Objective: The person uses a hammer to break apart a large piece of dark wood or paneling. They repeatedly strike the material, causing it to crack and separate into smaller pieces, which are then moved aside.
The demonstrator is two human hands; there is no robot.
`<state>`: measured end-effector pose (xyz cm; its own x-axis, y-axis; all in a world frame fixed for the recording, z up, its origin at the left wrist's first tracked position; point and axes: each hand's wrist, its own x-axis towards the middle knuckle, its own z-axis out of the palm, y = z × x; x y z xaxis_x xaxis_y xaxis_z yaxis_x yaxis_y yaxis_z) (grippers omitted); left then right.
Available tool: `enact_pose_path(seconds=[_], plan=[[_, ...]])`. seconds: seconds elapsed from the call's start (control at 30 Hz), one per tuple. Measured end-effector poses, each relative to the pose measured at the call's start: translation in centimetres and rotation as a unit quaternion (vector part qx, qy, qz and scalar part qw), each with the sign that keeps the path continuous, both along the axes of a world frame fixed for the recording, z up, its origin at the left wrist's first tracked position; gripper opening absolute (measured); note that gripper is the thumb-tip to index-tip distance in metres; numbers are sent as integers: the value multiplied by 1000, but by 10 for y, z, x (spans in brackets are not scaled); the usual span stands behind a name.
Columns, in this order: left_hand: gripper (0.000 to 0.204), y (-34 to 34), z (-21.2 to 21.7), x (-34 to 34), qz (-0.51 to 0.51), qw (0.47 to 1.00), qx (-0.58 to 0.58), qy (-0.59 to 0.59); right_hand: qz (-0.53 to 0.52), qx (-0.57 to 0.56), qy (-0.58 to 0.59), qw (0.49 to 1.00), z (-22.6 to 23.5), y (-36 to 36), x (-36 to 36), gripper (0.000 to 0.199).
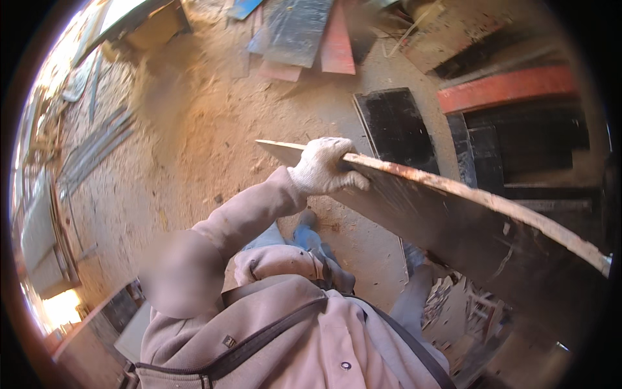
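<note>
Flat dark board with raw pale edge (447,227): right end lost at the dim rim; lower limit indistinct in shadow.
Left hand in white knitted glove (324,165): most fingertips hidden beyond the board's edge.
Right hand: out of sight.
Dusty-pink cloth sleeve (253,207): elbow blurred.
Black rectangular panel (398,126): lower end covered by board.
Grey-black flat sheet (295,32): cut off above.

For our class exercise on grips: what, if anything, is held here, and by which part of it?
The gloved left hand grips a long dark board by its upper edge, near the far end; the right hand is not in view.
</note>
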<state>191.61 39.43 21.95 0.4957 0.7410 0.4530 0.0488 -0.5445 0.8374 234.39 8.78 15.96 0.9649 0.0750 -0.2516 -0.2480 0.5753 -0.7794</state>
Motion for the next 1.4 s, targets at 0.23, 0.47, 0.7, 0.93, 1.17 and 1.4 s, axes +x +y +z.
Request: enact_pose_path(seconds=[0.23,0.47,0.7,0.93,1.17,1.4], plan=[[59,-29,-81,23,69,971,-216,79,65,-30,43,997,-3,33,124,60],[65,-75,-175,1,90,932,-352,-2,287,-192,-126,930,-48,65,148,52],[64,-64,-168,-1,-17,896,-444,-2,299,-140,-27,944,-44,82,186,54],[75,-51,-151,-29,-91,891,-421,140,383,-150,-171,895,-51,137,226,52],[47,-97,-117,-47,-33,919,-385,80,370,-192,-184,890,-43,202,216,44],[77,-126,-54,-67,-15,928,-273,254,394,-197,-158,884,-41,257,200,41]])
